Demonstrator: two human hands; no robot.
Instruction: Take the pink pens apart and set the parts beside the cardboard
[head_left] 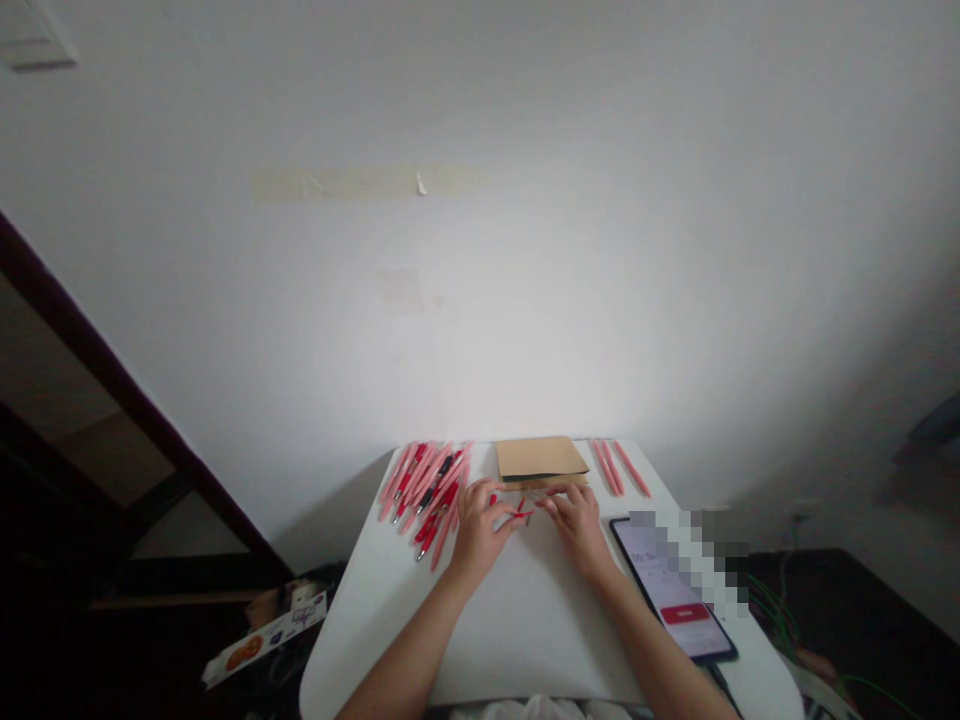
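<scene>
My left hand (480,520) is above the white table, its thumb and fingers pinching a small red pen part (523,514). Close by, my right hand (576,518) has its fingertips pressed together over something thin that is too small to name. Other small red and clear pieces show between the hands, partly hidden by fingers. Beside my left hand lies a pile of pink and red pens (424,485), with a black one among them. Three pink pens (609,468) lie apart, beyond my right hand.
A brown cardboard-coloured notebook (541,457) lies at the table's back, near the wall. On the right of the white table (517,640), a phone (675,590) rests with its screen lit and a cable attached. A printed box (266,640) sits below, left of the table.
</scene>
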